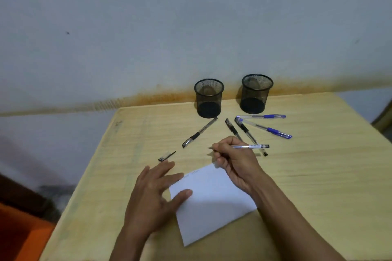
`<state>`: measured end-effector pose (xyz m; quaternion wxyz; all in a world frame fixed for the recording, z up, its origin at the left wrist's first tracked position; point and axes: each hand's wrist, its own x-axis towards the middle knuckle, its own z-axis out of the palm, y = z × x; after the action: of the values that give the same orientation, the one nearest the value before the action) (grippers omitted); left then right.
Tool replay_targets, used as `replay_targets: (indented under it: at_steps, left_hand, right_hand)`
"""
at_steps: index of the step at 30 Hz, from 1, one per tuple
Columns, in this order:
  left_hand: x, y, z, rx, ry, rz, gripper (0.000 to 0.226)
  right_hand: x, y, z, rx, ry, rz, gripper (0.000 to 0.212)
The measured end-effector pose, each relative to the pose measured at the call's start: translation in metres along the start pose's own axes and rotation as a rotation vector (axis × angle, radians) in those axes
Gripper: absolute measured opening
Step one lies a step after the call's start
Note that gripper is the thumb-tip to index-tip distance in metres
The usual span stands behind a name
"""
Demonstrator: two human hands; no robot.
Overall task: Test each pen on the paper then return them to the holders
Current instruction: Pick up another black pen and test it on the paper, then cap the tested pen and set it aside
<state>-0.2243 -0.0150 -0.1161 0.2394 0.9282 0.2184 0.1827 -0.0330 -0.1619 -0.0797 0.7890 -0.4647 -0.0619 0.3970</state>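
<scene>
White rectangular sheet of paper (212,201) lies nearest, skewed on the pale wood-grain counter (318,176). Left hand (157,195) rests flat w/ fingers spread and relaxed, thumb and fingertips on the paper's left edge, gripping nothing; prob. pinning the sheet so it won't slide under the nib. Right hand (233,161) is clenched around a clear-barrelled pen w/ black end (250,146) in a writing grip, nib pointing left just past the paper's far corner, above the counter and not on the sheet. Faint marks show near that corner, too small to read.

Just beyond the left hand lies a small clear-and-black pen cap (166,156), likely off the held pen. Further back, fanned out: a capped black gel pen (199,133) on the left, two more black pens (244,131) beside the right hand, then two blue gel pens (265,123) at the right. All lie loose on the counter, within reach for testing.

Farthest, by the wall, two black mesh pen holders (209,98) stand upright, apart, both empty, so no pen is returned yet.
</scene>
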Motion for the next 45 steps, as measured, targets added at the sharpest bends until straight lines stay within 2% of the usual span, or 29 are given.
replay_targets:
  at_steps: [3, 6, 8, 10, 13, 17, 19, 22, 25, 28, 33, 37, 42, 45]
  left_hand:
    - [0.0, 0.007, -0.001, -0.092, 0.062, -0.041, 0.044]
    - [0.009, 0.021, -0.007, -0.227, 0.239, -0.15, 0.016]
    - [0.02, 0.025, -0.009, -0.145, 0.341, -0.204, 0.014]
    - [0.034, 0.023, -0.009, 0.014, 0.283, -0.297, 0.027]
    - [0.049, 0.018, -0.007, 0.239, 0.128, -0.377, 0.028]
    - [0.054, 0.022, -0.012, 0.234, 0.142, -0.33, 0.019]
    - [0.053, 0.028, -0.018, 0.073, 0.186, -0.273, 0.012]
    - [0.043, 0.046, -0.025, -0.225, 0.242, -0.141, 0.013]
    - [0.035, 0.066, -0.029, -0.337, 0.231, -0.031, 0.012]
    - [0.035, 0.075, -0.028, -0.342, 0.211, 0.038, 0.014]
    - [0.035, 0.077, -0.028, -0.323, 0.212, 0.053, 0.015]
    - [0.032, 0.079, -0.032, -0.3, 0.201, 0.127, 0.014]
    - [0.025, 0.083, -0.035, -0.274, 0.255, 0.159, 0.016]
    - [0.023, 0.082, -0.035, -0.254, 0.245, 0.16, 0.016]
  right_hand:
    - [-0.002, 0.0, -0.002, 0.007, -0.023, -0.007, 0.015]
    - [-0.003, 0.0, -0.001, -0.045, -0.013, -0.029, 0.012]
    - [-0.005, 0.0, 0.002, -0.108, -0.009, -0.043, 0.011]
    - [-0.007, -0.001, 0.003, -0.158, -0.022, -0.038, 0.012]
    - [-0.007, -0.003, 0.006, -0.175, -0.035, -0.006, 0.015]
    - [-0.01, -0.015, 0.012, -0.069, -0.039, 0.003, 0.018]
    - [-0.017, -0.026, 0.017, -0.046, -0.049, -0.052, 0.02]
    - [-0.037, -0.04, 0.023, -0.278, -0.035, -0.238, 0.017]
    - [-0.055, -0.047, 0.025, -0.498, -0.024, -0.363, 0.017]
    - [-0.061, -0.045, 0.023, -0.65, -0.041, -0.388, 0.012]
    - [-0.06, -0.041, 0.021, -0.63, -0.015, -0.376, 0.014]
    - [-0.062, -0.038, 0.021, -0.714, -0.033, -0.373, 0.012]
    - [-0.069, -0.014, 0.03, -0.555, 0.031, -0.418, 0.009]
    - [-0.069, -0.012, 0.033, -0.539, 0.006, -0.389, 0.009]
